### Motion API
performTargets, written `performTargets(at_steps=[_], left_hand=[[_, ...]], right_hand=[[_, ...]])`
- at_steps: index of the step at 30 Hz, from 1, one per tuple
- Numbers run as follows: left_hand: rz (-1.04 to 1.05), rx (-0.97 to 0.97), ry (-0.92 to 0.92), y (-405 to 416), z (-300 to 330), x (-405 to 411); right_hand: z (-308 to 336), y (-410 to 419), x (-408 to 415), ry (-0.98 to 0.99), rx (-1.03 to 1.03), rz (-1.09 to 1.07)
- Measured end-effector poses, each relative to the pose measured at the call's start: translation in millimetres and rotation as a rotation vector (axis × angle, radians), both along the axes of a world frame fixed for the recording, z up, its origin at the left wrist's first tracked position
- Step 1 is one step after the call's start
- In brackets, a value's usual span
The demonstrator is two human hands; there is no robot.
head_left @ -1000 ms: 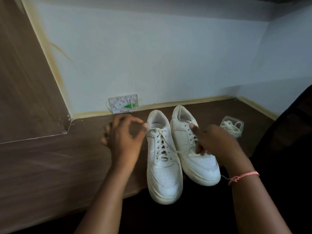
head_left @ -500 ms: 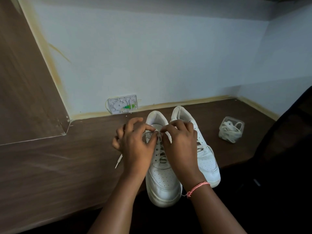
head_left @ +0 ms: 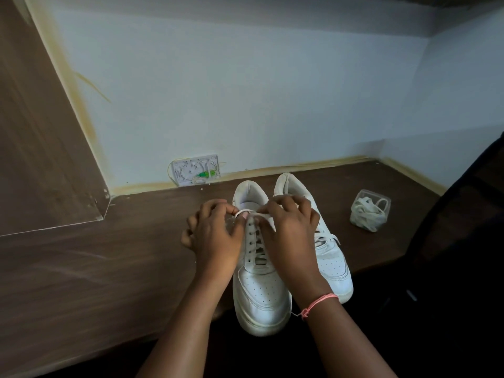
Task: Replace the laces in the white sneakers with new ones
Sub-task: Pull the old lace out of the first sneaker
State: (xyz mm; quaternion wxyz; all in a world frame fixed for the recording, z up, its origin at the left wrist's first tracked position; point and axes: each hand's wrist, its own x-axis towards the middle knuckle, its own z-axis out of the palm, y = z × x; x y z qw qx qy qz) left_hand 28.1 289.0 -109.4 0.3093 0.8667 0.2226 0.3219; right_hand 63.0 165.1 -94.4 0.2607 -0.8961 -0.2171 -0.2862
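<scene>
Surface: brown wood-grain desk (head_left: 81,268) running into a pale blue wall corner; an open white wall box (head_left: 197,170) with a green part sitting at the desk's back edge.
Sneakers: two white sneakers standing side by side, toes toward the person; left sneaker (head_left: 260,293) overhanging the near desk edge, right sneaker (head_left: 331,257) just beside it and touching.
Left hand (head_left: 215,241): fingers curling, thumb and forefinger pinching the old lace (head_left: 246,212) at the top eyelets of the left sneaker.
Right hand (head_left: 289,236): fingers curling over the same lace from the other side, gripping it near the tongue.
Change: a second ago the hands were apart, the right one on the other sneaker; both are now converging on the left sneaker's top eyelets.
Meaning: unlacing appears to be starting; lower rows are still threaded.
New laces (head_left: 366,216): lying bundled in a clear plastic tub (head_left: 380,197), well apart to the right, untouched.
Risk: sneaker could be tipping off the edge if pulled hard.
</scene>
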Motion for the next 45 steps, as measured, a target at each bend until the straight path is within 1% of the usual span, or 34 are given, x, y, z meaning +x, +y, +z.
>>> performTargets(at_steps=[2, 3, 5, 6, 8, 9, 10, 11, 13, 15, 16, 17, 19, 20, 21, 23, 24, 25, 26, 29, 30, 32, 34, 36, 40, 41, 42, 44, 45], left_hand=[[-0.023, -0.043, 0.002, 0.7, 0.6, 0.8], [-0.028, -0.097, -0.01, 0.2, 3.0, 0.0], [-0.019, -0.233, -0.04, 2.9, 2.0, 1.1], [-0.014, -0.337, -0.059, 6.4, -0.3, 2.8], [0.025, -0.622, -0.151, 12.8, -1.3, 4.5], [0.078, -0.755, -0.201, 15.7, -0.3, 4.3], [0.147, -0.837, -0.238, 19.4, 0.9, 4.7], [0.204, -0.872, -0.269, 24.2, 2.7, 4.5], [0.294, -0.861, -0.318, 35.6, 10.2, 1.0], [0.382, -0.898, -0.381, 51.3, 12.8, -1.2], [0.425, -0.92, -0.412, 61.0, 12.1, -1.4], [0.459, -0.928, -0.44, 69.6, 10.4, -1.9], [0.51, -0.877, -0.49, 75.2, 12.4, -6.3], [0.515, -0.814, -0.484, 71.3, 16.2, -8.9], [0.489, -0.702, -0.425, 64.0, 20.3, -12.1], [0.362, -0.311, -0.225, 45.9, 25.0, -19.0], [0.275, -0.122, -0.173, 38.9, 24.9, -19.7], [0.181, 0.012, -0.151, 32.1, 25.2, -19.5], [0.085, 0.078, -0.127, 25.9, 24.7, -18.6], [-0.17, 0.161, 0.055, 8.1, 18.3, -15.0], [-0.215, 0.188, 0.115, 2.9, 14.6, -13.2], [-0.235, 0.225, 0.178, -1.4, 8.9, -9.5], [-0.209, 0.232, 0.159, -1.2, 8.5, -8.6], [-0.2, 0.218, 0.122, -0.8, 11.0, -10.3], [-0.193, 0.167, 0.074, -3.9, 11.4, -11.5], [-0.184, 0.168, 0.07, -4.4, 10.8, -11.4], [-0.179, 0.17, 0.07, -4.6, 10.4, -11.0], [-0.176, 0.173, 0.087, -4.1, 9.2, -10.6], [-0.177, 0.176, 0.094, -3.6, 8.8, -10.6]], right_hand=[[2.3, -2.6, 2.1, -0.012, 0.022, -0.028], [3.7, -4.5, 3.2, -0.005, 0.064, -0.041], [9.9, -9.5, 6.1, 0.077, 0.218, -0.071], [13.0, -13.2, 7.4, 0.155, 0.314, -0.092], [16.8, -20.7, 10.4, 0.333, 0.475, -0.173], [18.0, -23.4, 12.1, 0.391, 0.527, -0.236], [18.2, -23.7, 13.5, 0.416, 0.575, -0.3], [17.6, -22.6, 14.1, 0.415, 0.634, -0.353], [19.8, -19.6, 12.2, 0.351, 0.787, -0.413], [26.2, -22.9, 10.9, 0.261, 0.897, -0.41], [28.9, -25.9, 11.2, 0.236, 0.892, -0.382], [30.1, -28.0, 11.9, 0.215, 0.835, -0.344], [28.6, -27.8, 11.3, 0.15, 0.607, -0.243], [25.9, -25.3, 9.6, 0.116, 0.487, -0.176], [22.6, -21.5, 7.4, 0.092, 0.38, -0.112], [14.2, -13.6, 3.4, 0.065, 0.192, -0.029], [10.3, -10.6, 1.5, 0.054, 0.112, -0.011], [7.8, -8.3, 0.0, 0.046, 0.054, -0.006], [5.8, -6.9, -0.8, 0.038, 0.019, -0.011], [4.7, -7.6, 1.2, 0.046, -0.002, -0.048], [4.3, -9.3, 2.8, 0.068, -0.018, -0.063], [3.4, -14.8, 5.9, 0.136, -0.075, -0.092], [3.4, -22.4, 9.0, 0.182, -0.119, -0.126], [4.1, -27.9, 10.2, 0.179, -0.113, -0.162], [6.5, -26.8, 8.6, 0.049, -0.114, -0.277], [8.5, -25.6, 6.3, 0.049, -0.122, -0.282], [12.5, -25.4, 5.3, 0.097, -0.111, -0.27], [24.1, -29.7, 8.0, 0.25, -0.051, -0.241], [31.3, -35.4, 11.7, 0.352, 0.031, -0.203]])
